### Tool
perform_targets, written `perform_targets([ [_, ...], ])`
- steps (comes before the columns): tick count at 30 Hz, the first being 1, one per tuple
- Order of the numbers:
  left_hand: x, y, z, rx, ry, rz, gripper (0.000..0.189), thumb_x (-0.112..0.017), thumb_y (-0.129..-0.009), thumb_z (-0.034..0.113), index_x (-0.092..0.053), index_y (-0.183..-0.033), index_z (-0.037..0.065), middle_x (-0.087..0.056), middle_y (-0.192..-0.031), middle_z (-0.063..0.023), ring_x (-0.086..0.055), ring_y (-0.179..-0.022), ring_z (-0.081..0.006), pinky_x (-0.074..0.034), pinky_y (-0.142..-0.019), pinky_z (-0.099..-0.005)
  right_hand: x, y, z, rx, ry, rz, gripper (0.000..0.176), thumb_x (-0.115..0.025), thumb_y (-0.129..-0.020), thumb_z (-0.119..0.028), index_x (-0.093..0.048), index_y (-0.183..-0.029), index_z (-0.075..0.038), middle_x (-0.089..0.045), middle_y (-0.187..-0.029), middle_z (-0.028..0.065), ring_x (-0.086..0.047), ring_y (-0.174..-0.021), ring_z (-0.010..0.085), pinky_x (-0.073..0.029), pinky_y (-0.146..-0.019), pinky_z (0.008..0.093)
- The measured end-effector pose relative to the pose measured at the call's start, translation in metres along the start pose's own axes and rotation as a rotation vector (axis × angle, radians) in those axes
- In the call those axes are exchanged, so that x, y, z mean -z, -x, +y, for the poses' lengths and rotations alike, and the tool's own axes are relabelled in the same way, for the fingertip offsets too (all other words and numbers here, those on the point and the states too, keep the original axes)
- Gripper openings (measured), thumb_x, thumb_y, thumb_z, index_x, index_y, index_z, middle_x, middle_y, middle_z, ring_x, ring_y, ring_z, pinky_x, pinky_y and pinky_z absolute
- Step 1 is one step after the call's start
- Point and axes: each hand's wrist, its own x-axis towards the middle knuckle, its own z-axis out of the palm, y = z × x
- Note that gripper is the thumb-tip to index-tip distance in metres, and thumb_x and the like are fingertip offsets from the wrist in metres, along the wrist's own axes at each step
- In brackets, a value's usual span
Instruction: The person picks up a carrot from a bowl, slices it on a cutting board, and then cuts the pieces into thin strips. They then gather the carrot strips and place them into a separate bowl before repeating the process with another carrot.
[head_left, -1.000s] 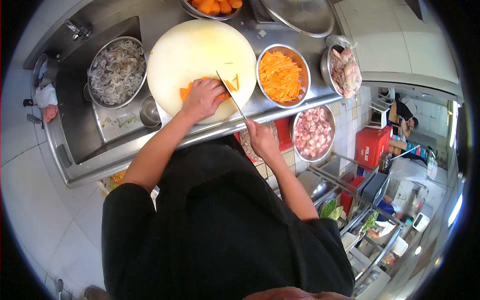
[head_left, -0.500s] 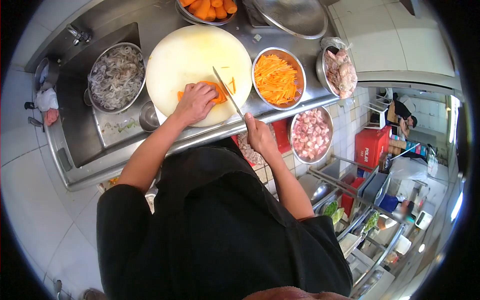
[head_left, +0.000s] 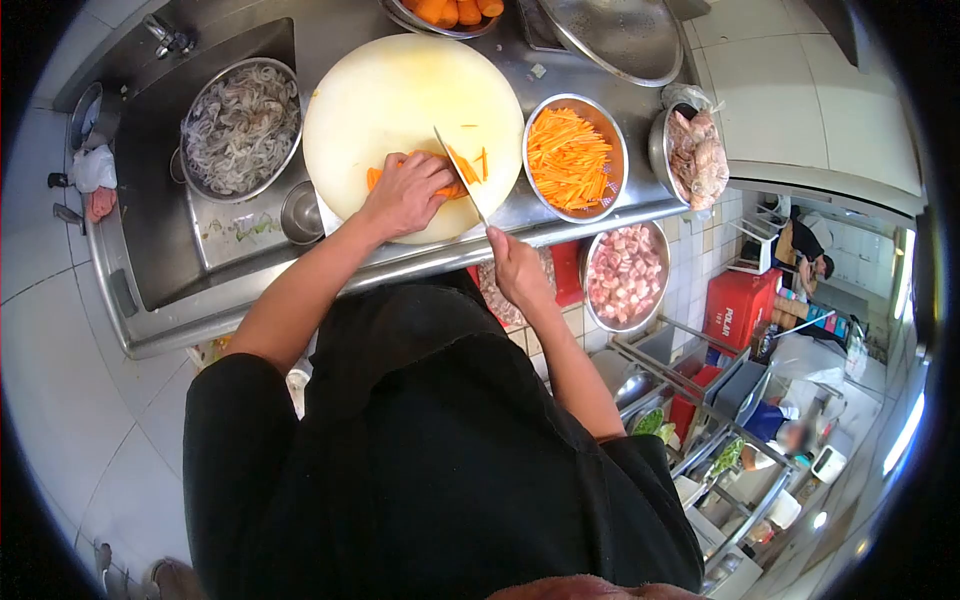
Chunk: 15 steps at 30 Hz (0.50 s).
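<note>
A round, pale cutting board (head_left: 400,90) lies on the steel counter. My left hand (head_left: 408,195) rests on it with bent fingers, pressing down a small stack of carrot slices (head_left: 375,178) that it partly covers. In my right hand (head_left: 520,270), closed around the handle, is a knife (head_left: 460,178). Its blade slants across the board, right beside my left fingertips and against the carrot. A few cut carrot strips (head_left: 484,165) lie just right of the blade. Beyond them, to the right of the board, a metal colander (head_left: 527,178) holds many carrot strips (head_left: 568,160).
On the left, a sink (head_left: 150,255) holds a bowl of greyish strips (head_left: 240,130). Whole carrots (head_left: 460,12) sit in a bowl behind the board. A bowl of raw poultry (head_left: 697,160) stands far right; cubed meat (head_left: 627,272) is lower. Other people (head_left: 803,250) are in the background.
The whole view has shifted slightly, so the board appears farther right and higher. On the board, the knife blade sits a little farther left. Both hands keep their holds.
</note>
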Motion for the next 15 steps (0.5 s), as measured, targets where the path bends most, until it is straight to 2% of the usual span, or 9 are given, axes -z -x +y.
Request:
perform_targets([
  [2,0.002,0.0,-0.001,0.0,0.022,-0.008,0.031,-0.07,-0.091,0.021,-0.07,-0.12,0.013,-0.064,-0.12,-0.0045,-0.057,-0.119,-0.0252,-0.039,-0.099,-0.0472,0.004,-0.009,-0.006,-0.027,-0.028,-0.03,0.056,-0.041,-0.113,-0.047,-0.069,-0.13,-0.001,-0.067,-0.111,0.037,-0.063,-0.114,0.0545,-0.05,-0.095,0.0569],
  [6,0.003,-0.001,-0.004,0.0,0.045,0.013,0.03,-0.069,-0.091,0.022,-0.07,-0.119,0.012,-0.064,-0.122,-0.0059,-0.058,-0.119,-0.0268,-0.039,-0.099,-0.0468,0.007,0.016,0.005,0.072,-0.062,0.063,0.056,-0.042,-0.112,-0.047,-0.07,-0.126,-0.001,-0.067,-0.109,0.0376,-0.061,-0.112,0.0562,-0.05,-0.094,0.0581],
  [9,-0.001,0.002,-0.001,0.0,0.047,0.023,0.028,-0.07,-0.091,0.023,-0.07,-0.116,0.012,-0.065,-0.121,-0.0063,-0.058,-0.119,-0.027,-0.04,-0.099,-0.0463,-0.007,0.003,0.008,0.072,-0.014,0.073,0.057,-0.042,-0.112,-0.048,-0.07,-0.128,-0.001,-0.068,-0.11,0.0366,-0.062,-0.112,0.0557,-0.05,-0.094,0.0582],
  [15,0.005,-0.002,-0.004,0.004,0.085,0.009,0.026,-0.071,-0.09,0.022,-0.07,-0.114,0.012,-0.065,-0.117,-0.0074,-0.059,-0.117,-0.0276,-0.04,-0.098,-0.0456,0.005,0.009,0.0,-0.06,-0.052,-0.038,0.059,-0.04,-0.112,-0.049,-0.07,-0.127,0.0,-0.067,-0.113,0.0373,-0.061,-0.116,0.0538,-0.048,-0.097,0.0581],
])
